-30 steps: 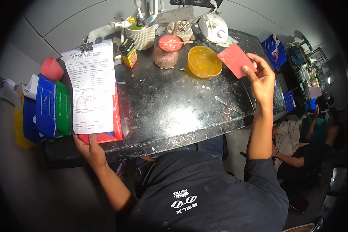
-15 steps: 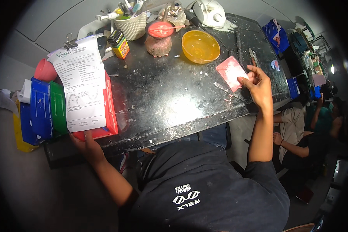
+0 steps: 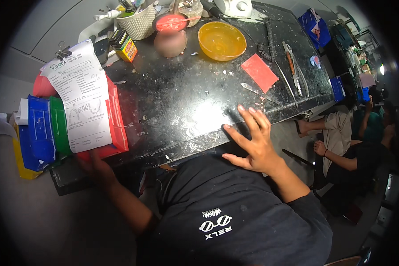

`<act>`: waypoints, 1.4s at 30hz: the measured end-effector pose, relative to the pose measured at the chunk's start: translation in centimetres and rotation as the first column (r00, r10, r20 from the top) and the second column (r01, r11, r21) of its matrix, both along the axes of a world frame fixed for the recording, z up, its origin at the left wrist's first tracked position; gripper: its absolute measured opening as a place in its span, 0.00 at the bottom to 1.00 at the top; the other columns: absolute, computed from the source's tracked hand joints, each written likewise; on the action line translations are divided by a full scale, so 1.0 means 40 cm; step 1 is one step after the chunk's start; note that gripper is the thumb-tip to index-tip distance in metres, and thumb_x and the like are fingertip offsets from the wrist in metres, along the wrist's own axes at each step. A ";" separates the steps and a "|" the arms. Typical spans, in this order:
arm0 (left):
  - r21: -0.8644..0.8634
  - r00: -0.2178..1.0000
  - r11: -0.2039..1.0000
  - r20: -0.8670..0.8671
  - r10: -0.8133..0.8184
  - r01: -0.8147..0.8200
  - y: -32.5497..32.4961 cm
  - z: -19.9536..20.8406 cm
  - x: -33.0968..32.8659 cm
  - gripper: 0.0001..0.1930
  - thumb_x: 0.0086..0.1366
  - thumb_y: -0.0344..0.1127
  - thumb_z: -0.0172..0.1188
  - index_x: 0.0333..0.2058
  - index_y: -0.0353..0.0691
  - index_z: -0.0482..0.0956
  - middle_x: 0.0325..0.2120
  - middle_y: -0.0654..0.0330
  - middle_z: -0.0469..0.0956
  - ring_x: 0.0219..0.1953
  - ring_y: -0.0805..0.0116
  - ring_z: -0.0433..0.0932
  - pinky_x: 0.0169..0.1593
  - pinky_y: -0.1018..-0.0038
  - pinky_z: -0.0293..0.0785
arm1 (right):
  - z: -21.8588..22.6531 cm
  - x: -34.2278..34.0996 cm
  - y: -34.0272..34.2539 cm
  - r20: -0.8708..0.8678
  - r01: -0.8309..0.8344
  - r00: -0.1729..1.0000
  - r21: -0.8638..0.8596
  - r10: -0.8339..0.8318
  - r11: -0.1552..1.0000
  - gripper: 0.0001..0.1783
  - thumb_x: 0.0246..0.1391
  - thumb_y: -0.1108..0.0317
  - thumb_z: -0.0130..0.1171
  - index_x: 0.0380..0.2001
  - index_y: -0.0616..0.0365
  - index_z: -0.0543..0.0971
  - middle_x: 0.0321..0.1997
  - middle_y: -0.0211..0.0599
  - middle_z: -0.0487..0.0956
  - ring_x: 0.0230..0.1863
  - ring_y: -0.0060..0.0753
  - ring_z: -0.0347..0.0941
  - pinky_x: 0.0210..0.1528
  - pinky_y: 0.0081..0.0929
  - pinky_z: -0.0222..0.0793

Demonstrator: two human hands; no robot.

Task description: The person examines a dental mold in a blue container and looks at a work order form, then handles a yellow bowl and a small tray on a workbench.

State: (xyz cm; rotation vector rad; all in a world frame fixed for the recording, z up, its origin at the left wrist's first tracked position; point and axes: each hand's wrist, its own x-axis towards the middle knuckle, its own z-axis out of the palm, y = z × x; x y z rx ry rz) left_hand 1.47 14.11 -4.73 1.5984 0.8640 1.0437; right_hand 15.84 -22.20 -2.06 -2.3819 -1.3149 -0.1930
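My left hand is at the near end of a red plastic bin, closed on its edge just below a printed paper form; some of its fingers are in shadow. A black binder clip sits at the top of that form. My right hand is open and holds nothing, fingers spread over the near edge of the black table. A flat pink wax-like sheet lies beyond it on the tabletop. Beside that sheet is a slim metal blade-like tool.
Green and blue bins stand left of the red one. Along the back are a small box, a woven basket, a pot with pink contents and a yellow bowl. Hand tools lie right. Another person sits at right.
My right hand has let go of the pink sheet, now flat on the table, and moved toward me and left, fingers spreading. My left hand stays at the red bin. The view has shifted slightly.
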 end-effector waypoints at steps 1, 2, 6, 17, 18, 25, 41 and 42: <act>-0.005 1.000 1.000 0.010 0.005 -0.004 -0.002 0.003 0.003 0.28 0.64 0.31 0.57 0.62 0.28 0.64 0.60 0.47 0.68 0.61 0.56 0.69 0.63 0.64 0.65 | -0.009 -0.008 -0.001 -0.001 0.000 1.000 -0.001 0.000 1.000 0.34 0.45 0.47 0.71 0.56 0.45 0.78 0.72 0.50 0.61 0.71 0.53 0.53 0.71 0.54 0.46; -0.005 1.000 1.000 0.009 0.007 -0.007 -0.003 0.002 0.003 0.28 0.64 0.31 0.57 0.62 0.28 0.64 0.60 0.47 0.68 0.61 0.56 0.69 0.63 0.64 0.65 | -0.017 -0.014 -0.003 -0.005 0.003 1.000 -0.005 -0.003 1.000 0.35 0.45 0.47 0.71 0.57 0.45 0.78 0.72 0.50 0.60 0.71 0.53 0.53 0.71 0.55 0.46; 0.000 0.995 0.997 -0.061 0.081 -0.081 -0.002 0.002 -0.002 0.28 0.63 0.30 0.58 0.61 0.28 0.65 0.59 0.47 0.69 0.60 0.56 0.70 0.62 0.65 0.66 | -0.030 -0.027 0.005 -0.020 -0.012 1.000 -0.007 0.012 1.000 0.37 0.46 0.47 0.70 0.60 0.43 0.75 0.73 0.50 0.59 0.71 0.53 0.52 0.72 0.57 0.42; -0.051 0.998 0.998 0.048 0.033 -0.031 -0.005 -0.003 0.001 0.26 0.62 0.27 0.58 0.59 0.27 0.66 0.57 0.48 0.72 0.58 0.58 0.72 0.62 0.66 0.65 | -0.043 -0.035 0.050 -0.019 -0.093 0.995 0.011 0.093 0.996 0.37 0.47 0.48 0.68 0.62 0.39 0.73 0.73 0.44 0.61 0.70 0.51 0.55 0.72 0.58 0.40; -0.048 0.998 0.999 0.058 0.026 -0.024 -0.004 -0.003 0.002 0.26 0.62 0.27 0.58 0.58 0.27 0.67 0.56 0.48 0.72 0.58 0.58 0.72 0.62 0.66 0.65 | -0.044 -0.035 0.053 -0.018 -0.091 0.996 0.010 0.091 0.996 0.37 0.47 0.48 0.68 0.62 0.39 0.73 0.73 0.44 0.61 0.70 0.51 0.55 0.72 0.58 0.40; -0.039 0.996 0.999 0.082 0.016 -0.013 0.001 -0.007 0.000 0.24 0.62 0.25 0.57 0.57 0.27 0.68 0.55 0.49 0.73 0.57 0.60 0.73 0.62 0.67 0.66 | -0.052 -0.042 0.073 0.001 -0.109 0.994 0.051 0.109 0.993 0.30 0.49 0.50 0.67 0.58 0.37 0.77 0.73 0.40 0.63 0.70 0.48 0.56 0.72 0.57 0.39; -0.025 0.992 0.999 0.121 -0.028 0.031 0.008 -0.014 -0.005 0.24 0.63 0.23 0.55 0.58 0.28 0.67 0.56 0.49 0.73 0.57 0.61 0.73 0.62 0.67 0.66 | -0.070 -0.027 0.073 0.026 -0.120 0.993 0.248 0.118 0.961 0.15 0.43 0.62 0.72 0.39 0.35 0.88 0.62 0.37 0.77 0.64 0.44 0.64 0.68 0.50 0.49; -0.015 0.990 0.999 0.135 -0.040 0.043 0.012 -0.019 -0.006 0.24 0.63 0.23 0.55 0.58 0.27 0.67 0.55 0.49 0.73 0.57 0.62 0.73 0.61 0.68 0.66 | -0.065 -0.027 0.073 0.007 -0.115 0.993 0.266 0.117 0.957 0.15 0.42 0.63 0.73 0.37 0.37 0.89 0.62 0.37 0.77 0.63 0.44 0.65 0.67 0.49 0.51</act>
